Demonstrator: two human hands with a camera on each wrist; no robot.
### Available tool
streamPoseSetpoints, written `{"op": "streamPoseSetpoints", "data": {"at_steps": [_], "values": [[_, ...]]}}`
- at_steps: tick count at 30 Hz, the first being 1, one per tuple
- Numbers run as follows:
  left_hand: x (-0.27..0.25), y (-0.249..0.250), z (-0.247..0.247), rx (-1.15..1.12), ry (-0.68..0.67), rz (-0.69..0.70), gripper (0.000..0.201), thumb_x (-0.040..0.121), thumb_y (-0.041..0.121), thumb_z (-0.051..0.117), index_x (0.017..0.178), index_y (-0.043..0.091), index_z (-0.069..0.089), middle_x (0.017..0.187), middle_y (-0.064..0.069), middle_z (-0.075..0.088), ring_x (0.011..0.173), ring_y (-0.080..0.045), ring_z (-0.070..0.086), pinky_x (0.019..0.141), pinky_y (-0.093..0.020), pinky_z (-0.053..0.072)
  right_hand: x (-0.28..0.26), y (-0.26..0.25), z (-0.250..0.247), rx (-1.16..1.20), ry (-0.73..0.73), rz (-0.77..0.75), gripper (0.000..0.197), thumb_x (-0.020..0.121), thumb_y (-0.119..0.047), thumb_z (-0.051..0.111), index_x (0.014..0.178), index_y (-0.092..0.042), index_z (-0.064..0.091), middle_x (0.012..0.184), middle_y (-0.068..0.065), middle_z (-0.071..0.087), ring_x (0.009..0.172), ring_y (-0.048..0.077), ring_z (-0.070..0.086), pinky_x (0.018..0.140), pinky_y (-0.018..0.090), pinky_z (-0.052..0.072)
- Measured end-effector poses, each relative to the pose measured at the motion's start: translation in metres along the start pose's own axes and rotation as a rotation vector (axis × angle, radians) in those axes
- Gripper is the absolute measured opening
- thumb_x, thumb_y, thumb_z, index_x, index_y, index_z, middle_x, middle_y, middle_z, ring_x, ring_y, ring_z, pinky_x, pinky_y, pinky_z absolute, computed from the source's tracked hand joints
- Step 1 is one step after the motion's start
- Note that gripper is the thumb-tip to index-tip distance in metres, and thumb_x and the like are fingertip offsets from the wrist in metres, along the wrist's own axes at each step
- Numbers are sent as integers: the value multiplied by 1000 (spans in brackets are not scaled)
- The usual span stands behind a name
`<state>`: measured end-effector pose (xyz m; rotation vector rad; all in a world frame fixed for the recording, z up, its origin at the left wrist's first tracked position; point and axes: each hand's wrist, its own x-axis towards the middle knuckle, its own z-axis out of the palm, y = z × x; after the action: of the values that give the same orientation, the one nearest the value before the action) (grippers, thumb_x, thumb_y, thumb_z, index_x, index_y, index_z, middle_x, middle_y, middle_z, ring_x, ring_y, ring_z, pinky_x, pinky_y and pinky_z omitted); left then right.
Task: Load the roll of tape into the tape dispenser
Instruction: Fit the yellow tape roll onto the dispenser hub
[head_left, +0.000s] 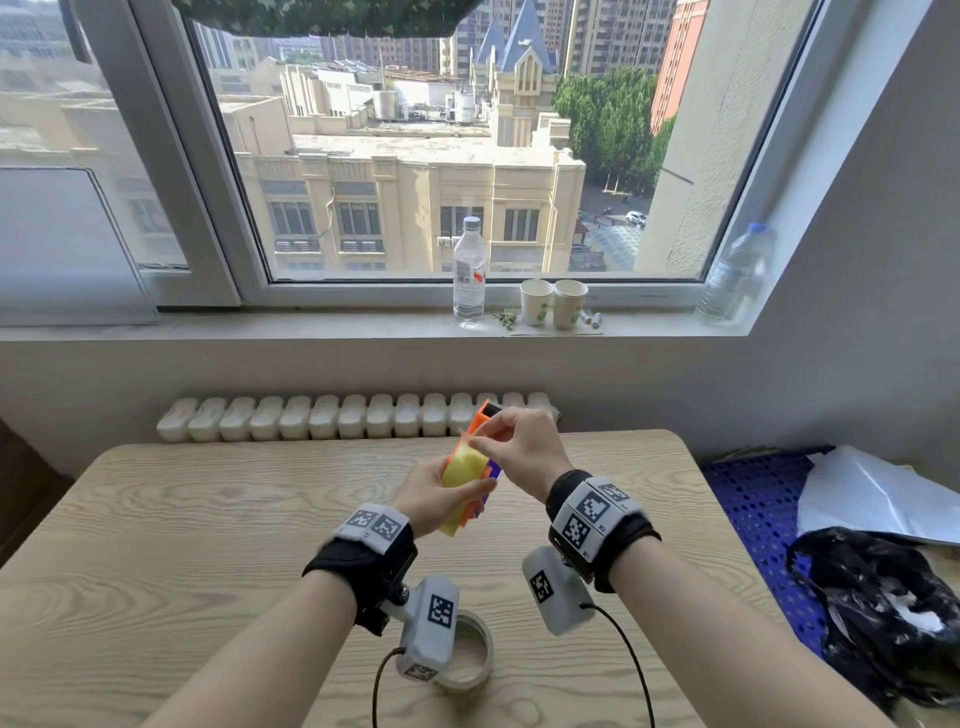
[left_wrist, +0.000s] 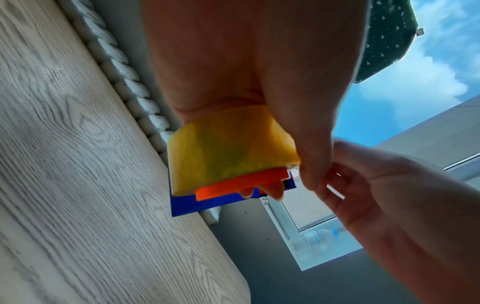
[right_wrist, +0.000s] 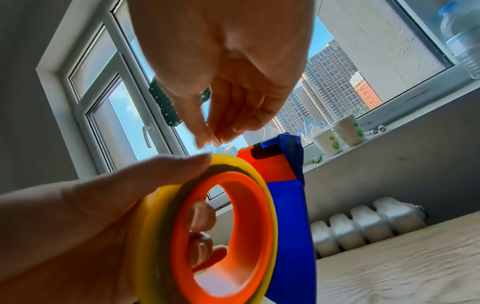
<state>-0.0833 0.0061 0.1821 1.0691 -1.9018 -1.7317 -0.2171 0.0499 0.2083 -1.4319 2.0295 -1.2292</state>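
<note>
An orange-and-blue tape dispenser (head_left: 482, 415) is held up over the far middle of the wooden table (head_left: 208, 519). A yellow roll of tape (head_left: 464, 470) sits around its orange hub (right_wrist: 259, 216), beside the blue body (right_wrist: 293, 226). My left hand (head_left: 436, 501) grips the dispenser and roll, thumb on the roll's rim and fingers through the hub. My right hand (head_left: 519, 447) is above it, thumb and fingers pinched together at the roll's top edge (right_wrist: 207, 137), apparently on the tape's free end; that spot is blurred.
A second, pale tape roll (head_left: 472, 662) lies flat near the table's front edge, partly hidden by my left wrist camera. A radiator (head_left: 337, 415) runs behind the table. A bottle (head_left: 469, 270) and two paper cups (head_left: 553, 302) stand on the sill. At right, a blue crate (head_left: 758, 499) and black bag (head_left: 883, 613).
</note>
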Motion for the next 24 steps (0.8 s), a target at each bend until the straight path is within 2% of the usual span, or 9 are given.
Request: {"op": "streamPoseSetpoints", "data": {"at_steps": [3,6,9,12,14,16,18,21,24], "values": [[2,-3,1,-16,49,-25,13,81,24,70,79,12,63,60,-2,66,44,-6,59,45,-16,49,0,0,1,41,51,-23,10,77,-13,72,84,-6,74,76,-4,62,72,12,58,71,23,48],[1,-6,-1,-33,92,-68,20,81,27,70,75,10,61,59,-6,64,42,-11,58,41,-18,48,2,-2,1,42,30,-51,11,79,-13,71,85,-5,73,71,-11,57,70,6,56,69,21,48],[-1,-10,-4,-122,6,-53,25,73,28,76,85,9,63,68,-7,65,51,-12,61,49,-19,49,7,1,-4,86,46,2,12,81,-14,69,87,-5,73,76,-2,63,75,14,61,75,29,54],[2,-16,-8,-223,-62,-53,48,57,27,77,98,8,63,80,-8,67,67,-17,63,60,-23,50,11,8,-9,126,78,67,12,80,-13,68,86,-3,73,75,0,64,75,16,62,76,33,54],[2,-17,-7,-199,-31,-56,43,69,29,76,103,5,63,84,-10,67,66,-16,63,58,-21,51,12,10,-10,146,82,80,11,81,-11,68,85,-3,73,76,3,65,74,16,62,75,32,55],[2,-15,-5,-134,53,-73,38,83,33,66,103,1,64,80,-11,68,59,-12,63,52,-16,51,12,10,-11,178,100,84,11,82,-11,66,85,-2,72,76,3,64,71,13,61,69,24,52],[3,-12,-3,-43,146,-83,39,87,39,59,93,2,68,67,-6,66,46,-5,60,43,-10,45,14,7,-14,209,120,91,11,83,-12,66,85,-2,71,78,4,66,69,11,60,65,19,49],[5,-8,-3,28,202,-101,39,85,47,57,72,10,66,60,-1,63,45,-5,57,42,-11,42,17,2,-18,214,137,80,12,82,-14,67,85,-3,71,81,8,68,74,15,62,72,26,52],[3,-2,-8,-63,99,-96,40,72,47,70,84,9,68,72,-5,68,57,-10,63,54,-19,47,22,6,-22,217,209,113,12,80,-17,69,82,-6,73,78,5,69,73,16,63,77,35,55]]}}
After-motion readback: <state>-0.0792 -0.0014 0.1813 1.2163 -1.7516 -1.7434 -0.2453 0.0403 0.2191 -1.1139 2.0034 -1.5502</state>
